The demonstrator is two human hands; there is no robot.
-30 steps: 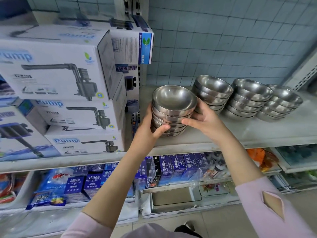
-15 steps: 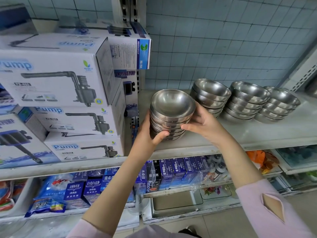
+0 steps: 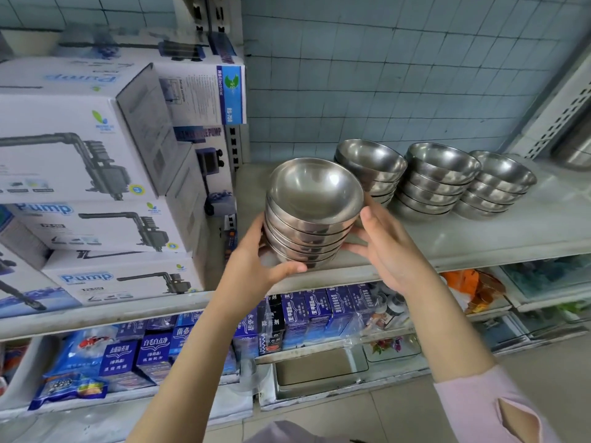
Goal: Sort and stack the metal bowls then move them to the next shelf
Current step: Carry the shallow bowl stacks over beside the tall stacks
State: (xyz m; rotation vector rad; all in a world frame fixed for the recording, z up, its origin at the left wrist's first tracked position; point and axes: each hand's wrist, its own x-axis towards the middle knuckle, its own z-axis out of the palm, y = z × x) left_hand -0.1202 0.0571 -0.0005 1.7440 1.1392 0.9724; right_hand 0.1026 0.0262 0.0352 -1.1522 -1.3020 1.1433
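**Head cam: bowl stack clamped two-handed at left end of shelf**

Left hand (image 3: 256, 270) cups the lower left of the held stack of bowls (image 3: 313, 215), thumb hooked under its front edge. Right hand (image 3: 383, 247) braces the right side, fingers reaching beneath. The two-sided grip is probably there to stop the nested bowls sliding apart, since the stack tilts toward the camera. It is over the left end of the shelf (image 3: 479, 231), just beside three other bowl stacks (image 3: 438, 180) to the right. Pump boxes (image 3: 80, 155) fill the bay on the left.

Hidden: the thumb covers the stack's base, so can't tell if it's resting on the shelf or lifted. Right fingertips are behind the bowls. Bowl count unclear. Metal vessel (image 3: 575, 148) far right is cut off.
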